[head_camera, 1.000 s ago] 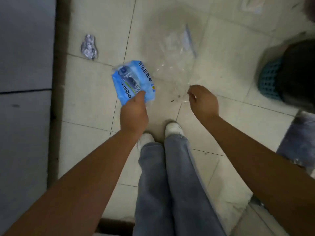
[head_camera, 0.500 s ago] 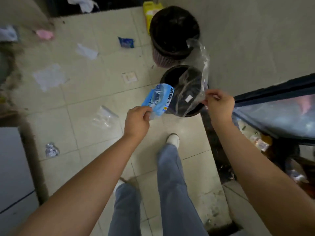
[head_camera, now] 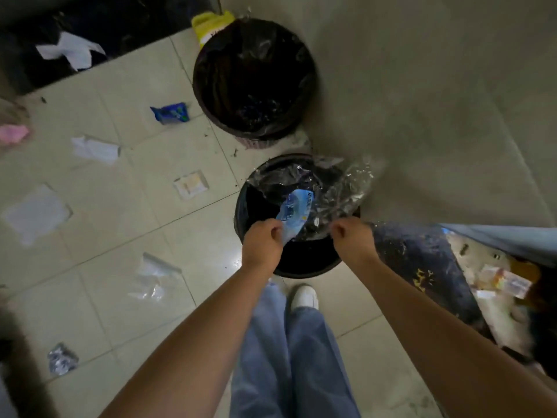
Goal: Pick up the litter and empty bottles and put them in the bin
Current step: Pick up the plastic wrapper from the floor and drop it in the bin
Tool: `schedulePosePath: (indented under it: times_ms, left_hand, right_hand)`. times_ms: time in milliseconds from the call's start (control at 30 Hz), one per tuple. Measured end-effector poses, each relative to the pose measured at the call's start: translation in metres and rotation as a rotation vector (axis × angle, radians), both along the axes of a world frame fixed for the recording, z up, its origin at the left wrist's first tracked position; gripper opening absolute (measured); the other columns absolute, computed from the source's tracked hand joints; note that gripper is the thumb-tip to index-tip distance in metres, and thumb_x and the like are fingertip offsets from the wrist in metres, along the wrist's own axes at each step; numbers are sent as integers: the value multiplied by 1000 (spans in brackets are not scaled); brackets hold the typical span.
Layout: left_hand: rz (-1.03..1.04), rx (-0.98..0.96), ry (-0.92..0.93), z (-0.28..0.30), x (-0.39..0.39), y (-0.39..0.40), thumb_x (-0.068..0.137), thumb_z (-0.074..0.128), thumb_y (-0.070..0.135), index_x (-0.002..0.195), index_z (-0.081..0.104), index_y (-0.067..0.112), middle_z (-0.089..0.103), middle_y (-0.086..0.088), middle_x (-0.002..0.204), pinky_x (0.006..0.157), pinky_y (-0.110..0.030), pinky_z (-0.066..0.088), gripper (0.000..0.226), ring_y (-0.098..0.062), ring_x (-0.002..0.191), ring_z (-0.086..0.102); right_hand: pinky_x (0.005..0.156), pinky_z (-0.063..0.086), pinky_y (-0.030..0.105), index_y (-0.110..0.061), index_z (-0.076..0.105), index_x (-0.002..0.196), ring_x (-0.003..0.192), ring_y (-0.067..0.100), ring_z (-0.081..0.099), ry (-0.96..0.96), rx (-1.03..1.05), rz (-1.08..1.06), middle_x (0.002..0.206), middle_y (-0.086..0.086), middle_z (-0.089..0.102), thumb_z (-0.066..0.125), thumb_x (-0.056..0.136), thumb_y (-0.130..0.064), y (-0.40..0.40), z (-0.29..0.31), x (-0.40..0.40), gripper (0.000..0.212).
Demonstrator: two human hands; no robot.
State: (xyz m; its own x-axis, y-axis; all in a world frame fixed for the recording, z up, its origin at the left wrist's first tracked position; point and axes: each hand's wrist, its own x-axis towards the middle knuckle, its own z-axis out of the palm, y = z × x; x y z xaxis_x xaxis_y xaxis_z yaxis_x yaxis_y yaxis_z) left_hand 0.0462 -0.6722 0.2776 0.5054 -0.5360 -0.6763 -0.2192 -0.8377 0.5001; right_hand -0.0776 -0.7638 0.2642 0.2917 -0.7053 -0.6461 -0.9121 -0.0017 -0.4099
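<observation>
— What have the hands got?

— The left hand [head_camera: 261,243] is pinched shut on a blue wrapper [head_camera: 294,211]; the right hand [head_camera: 352,236] is closed on a clear plastic bag [head_camera: 343,193]. Both pieces hang over the mouth of the near bin [head_camera: 304,267].

— And further out?

— A second bin [head_camera: 254,78] stands beyond it by the wall. On the tiles to the left lie a clear bag [head_camera: 155,279], a small blue packet [head_camera: 170,113], white papers [head_camera: 95,149] and what looks like crumpled foil [head_camera: 61,358] — too dim to be sure.
</observation>
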Motion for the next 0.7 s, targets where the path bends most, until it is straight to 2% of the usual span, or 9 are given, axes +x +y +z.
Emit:
schedulePosePath:
  times_ms: [100, 200, 233, 300, 400, 500, 600, 700]
  left_hand:
    - [-109, 64, 5, -67, 7, -13, 94, 44, 4, 101, 65, -1, 61, -22, 101, 66, -22, 30, 23, -34, 93, 58]
    - [-247, 128, -43, -129, 15, -26, 95, 42, 5, 88, 62, 0, 60, -26, 103, 64, -29, 33, 21, -34, 87, 56]
    - [-305, 163, -69, -147, 17, -29, 95, 42, 5, 94, 62, 0, 60, -24, 109, 67, -33, 39, 21, -35, 94, 57]
    - [-487, 247, -139, -177, 18, -30, 96, 41, 6, 115, 59, 0, 57, -20, 124, 86, -39, 48, 26, -35, 114, 53]
    - [-921, 332, -189, -211, 10, -27, 96, 40, 6, 127, 54, 4, 52, -17, 134, 100, -39, 43, 34, -34, 125, 46]
    - [-1057, 410, -161, -223, 4, -28, 98, 38, 7, 133, 48, 4, 48, -16, 139, 106, -39, 38, 37, -32, 128, 43]
    - [-964, 420, -161, -206, 5, -29, 99, 34, 10, 140, 34, 0, 40, -20, 143, 108, -40, 34, 42, -35, 131, 38]
    - [-838, 349, -177, -162, 14, -20, 98, 37, 11, 143, 28, 2, 37, -21, 144, 109, -42, 33, 47, -36, 131, 36]
  right_hand:
    - [93, 43, 33, 4, 61, 110, 112, 36, 54, 173, 118, 171, 124, 24, 58, 36, 93, -1, -9, -70, 10, 31]
    - [104, 39, 34, 2, 53, 121, 124, 34, 47, 298, 219, 296, 135, 24, 49, 37, 93, -4, -10, -148, 22, 33]
    - [107, 37, 35, 2, 49, 126, 127, 34, 44, 351, 263, 341, 139, 23, 45, 37, 94, -6, -9, -172, 27, 35]
    - [112, 36, 38, -1, 44, 132, 130, 34, 40, 429, 349, 379, 144, 20, 39, 41, 95, -12, -4, -212, 34, 39]
    - [115, 32, 41, -9, 38, 138, 134, 34, 34, 491, 363, 474, 148, 14, 37, 43, 96, -23, 1, -255, 35, 45]
    - [116, 30, 42, -12, 33, 141, 136, 34, 31, 574, 413, 576, 150, 13, 33, 39, 96, -25, 3, -265, 25, 47]
    - [112, 36, 42, -12, 41, 137, 130, 37, 39, 511, 380, 637, 144, 20, 41, 42, 94, -19, 4, -248, 10, 43]
    - [103, 44, 43, -12, 43, 134, 122, 39, 46, 520, 270, 757, 135, 21, 49, 41, 93, -17, 4, -200, 2, 42]
